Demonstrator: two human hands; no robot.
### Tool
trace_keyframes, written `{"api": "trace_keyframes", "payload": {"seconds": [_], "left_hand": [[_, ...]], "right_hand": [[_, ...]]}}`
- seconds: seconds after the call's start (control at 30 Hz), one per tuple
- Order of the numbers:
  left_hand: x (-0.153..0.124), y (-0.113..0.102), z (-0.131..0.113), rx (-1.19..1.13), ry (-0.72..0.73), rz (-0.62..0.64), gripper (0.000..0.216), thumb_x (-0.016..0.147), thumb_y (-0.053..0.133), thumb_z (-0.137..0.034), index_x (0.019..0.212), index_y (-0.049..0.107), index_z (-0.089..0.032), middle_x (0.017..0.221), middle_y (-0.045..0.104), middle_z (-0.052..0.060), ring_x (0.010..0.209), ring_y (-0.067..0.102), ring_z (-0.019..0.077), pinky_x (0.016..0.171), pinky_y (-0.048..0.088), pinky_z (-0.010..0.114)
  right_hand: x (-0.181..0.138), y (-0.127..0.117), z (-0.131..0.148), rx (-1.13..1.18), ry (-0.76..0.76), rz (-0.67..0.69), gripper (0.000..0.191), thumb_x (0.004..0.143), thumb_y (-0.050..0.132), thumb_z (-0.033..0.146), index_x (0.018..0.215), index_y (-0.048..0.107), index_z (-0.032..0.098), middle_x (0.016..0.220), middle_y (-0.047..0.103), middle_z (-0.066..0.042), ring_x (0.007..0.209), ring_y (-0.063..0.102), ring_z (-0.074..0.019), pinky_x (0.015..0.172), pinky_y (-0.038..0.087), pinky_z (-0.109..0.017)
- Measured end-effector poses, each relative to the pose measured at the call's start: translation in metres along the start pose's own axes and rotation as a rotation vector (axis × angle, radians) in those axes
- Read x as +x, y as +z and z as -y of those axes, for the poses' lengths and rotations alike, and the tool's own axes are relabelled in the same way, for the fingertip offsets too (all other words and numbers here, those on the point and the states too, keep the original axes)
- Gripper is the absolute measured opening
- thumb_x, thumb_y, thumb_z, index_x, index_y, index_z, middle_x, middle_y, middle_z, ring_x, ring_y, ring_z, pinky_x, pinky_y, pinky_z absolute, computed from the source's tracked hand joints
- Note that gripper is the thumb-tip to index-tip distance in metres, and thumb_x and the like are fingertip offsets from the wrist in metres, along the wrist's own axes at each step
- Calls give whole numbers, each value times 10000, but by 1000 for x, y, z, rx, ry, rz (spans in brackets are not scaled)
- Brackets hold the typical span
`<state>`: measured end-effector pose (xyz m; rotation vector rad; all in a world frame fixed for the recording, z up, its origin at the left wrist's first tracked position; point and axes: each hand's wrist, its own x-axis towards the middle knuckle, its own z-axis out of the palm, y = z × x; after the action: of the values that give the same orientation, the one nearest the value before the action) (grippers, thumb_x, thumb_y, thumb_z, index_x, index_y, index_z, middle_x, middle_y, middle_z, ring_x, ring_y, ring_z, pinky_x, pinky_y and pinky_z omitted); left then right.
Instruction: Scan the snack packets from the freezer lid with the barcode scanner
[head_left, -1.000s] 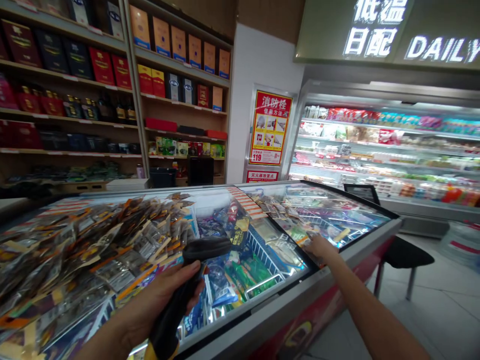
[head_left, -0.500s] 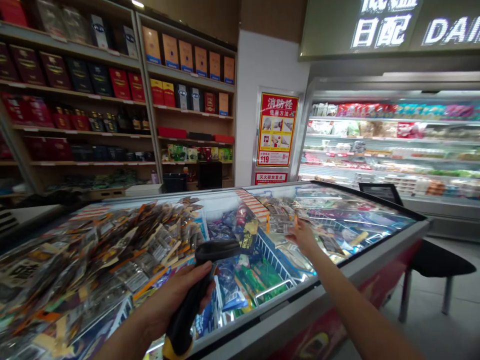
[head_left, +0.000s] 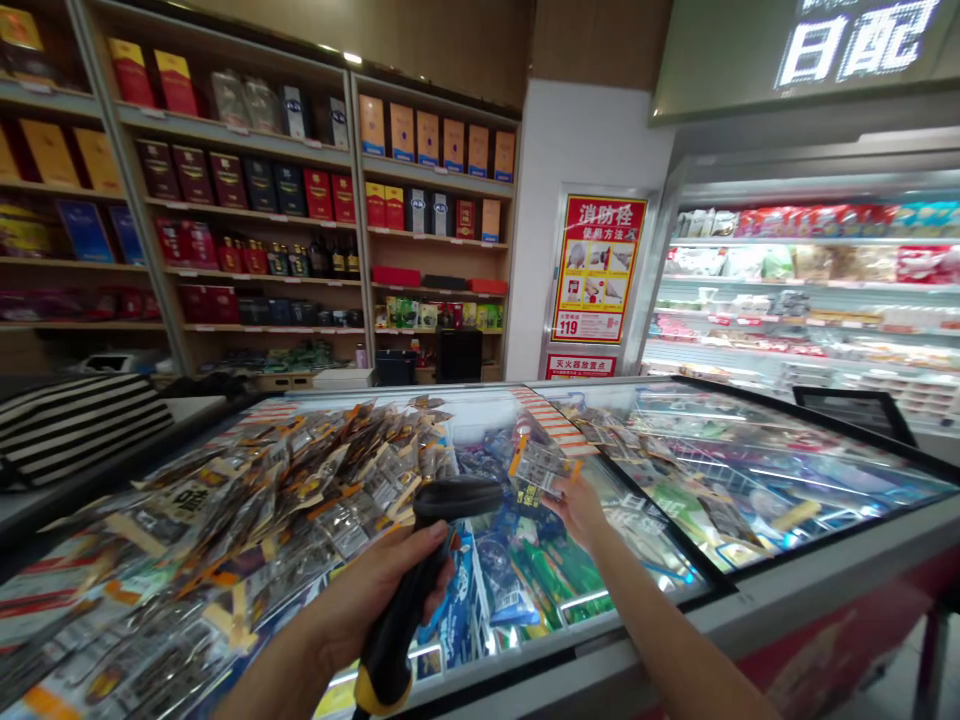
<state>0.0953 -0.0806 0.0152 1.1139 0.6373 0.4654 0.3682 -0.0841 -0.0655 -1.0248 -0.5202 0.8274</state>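
Note:
My left hand [head_left: 397, 590] is wrapped round the handle of a black barcode scanner [head_left: 457, 497] with a yellow-trimmed base, its head pointing right. Held by its right edge, a clear snack packet [head_left: 541, 466] with orange trim is in the closed fingers of my right hand [head_left: 579, 510], above the freezer. Many similar packets [head_left: 300, 490] lie heaped on the glass to the left of the scanner. Under the right hand, blue and green bags [head_left: 559, 570] show in the chest freezer. The fingertips behind the packet are partly hidden.
The chest freezer [head_left: 720, 640] spans the front, with more packets [head_left: 615, 432] on its right-hand glass. A striped bag [head_left: 82, 425] is at the left. Shelves of boxed goods [head_left: 247, 215] and a lit refrigerated case [head_left: 810, 290] stand behind.
My right hand has moved left from the packets on the right-hand glass, and a packet now shows plainly in it. The view has turned left. The left hand keeps the scanner.

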Motion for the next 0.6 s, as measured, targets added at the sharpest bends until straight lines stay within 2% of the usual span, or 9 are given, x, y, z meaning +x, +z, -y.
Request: {"api": "trace_keyframes", "payload": {"seconds": [0.2, 0.4, 0.6], "left_hand": [[-5, 0, -3, 0, -3, 5, 244, 687, 545, -381, 721, 520, -140, 543, 552, -10, 413, 468, 65, 408, 341, 175], [-10, -10, -5, 50, -12, -20, 245, 671, 560, -385, 718, 513, -150, 537, 558, -13, 418, 474, 74, 411, 339, 182], [-18, -16, -7, 43, -44, -28, 228, 657, 584, -364, 700, 529, -147, 539, 576, -2, 416, 474, 67, 415, 342, 174]], "right_hand": [[-3, 5, 0, -22, -9, 6, 248, 516, 593, 215, 753, 520, 209, 648, 598, 31, 587, 540, -122, 546, 432, -248], [0, 15, 4, -41, -28, -1, 180, 514, 559, 195, 684, 503, 207, 522, 529, 53, 464, 457, -84, 447, 359, -197], [6, 19, 11, -261, -76, 18, 181, 564, 520, 222, 744, 513, 206, 561, 534, 38, 467, 455, -85, 451, 357, -200]]}}
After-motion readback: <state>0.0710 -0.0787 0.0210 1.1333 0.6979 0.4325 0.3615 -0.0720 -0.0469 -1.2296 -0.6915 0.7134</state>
